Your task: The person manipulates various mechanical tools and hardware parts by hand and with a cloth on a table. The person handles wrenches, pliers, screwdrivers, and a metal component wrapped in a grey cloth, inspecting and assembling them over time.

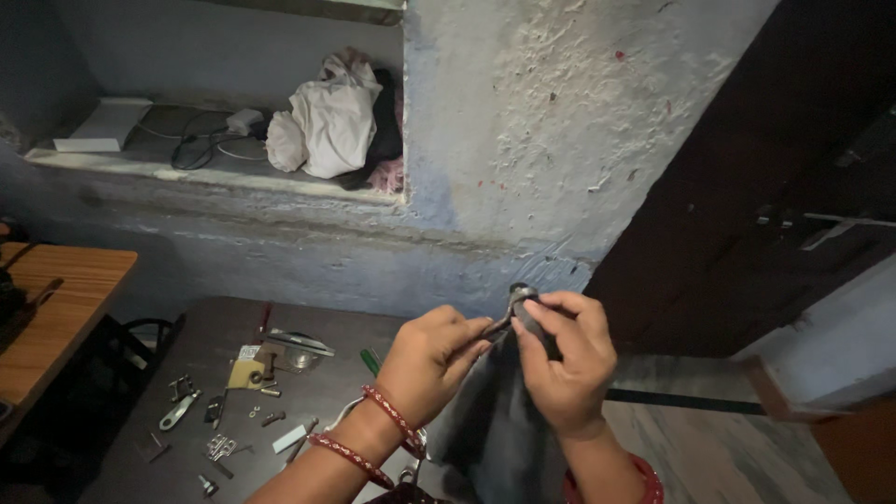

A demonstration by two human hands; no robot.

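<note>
Both hands meet mid-air at centre frame: the left hand (pixel 431 359) pinches the top edge of a dark grey cloth (pixel 495 420), while the right hand (pixel 563 359) presses finger and thumb together on a small dark rounded bit at that edge; what it is can't be made out. Looks like fiddly fitting work, so steady fingertips matter. The cloth hangs limp and soft. Lower left, a dark table (pixel 201 373) holds scattered little metal parts (pixel 219 446); a wooden bench (pixel 56 299) sits far left.

Left hand (pixel 431 359) and right hand (pixel 563 359) pinching dark grey cloth (pixel 499 420), above dark table (pixel 210 355) strewn with small metal parts (pixel 219 446)
</note>
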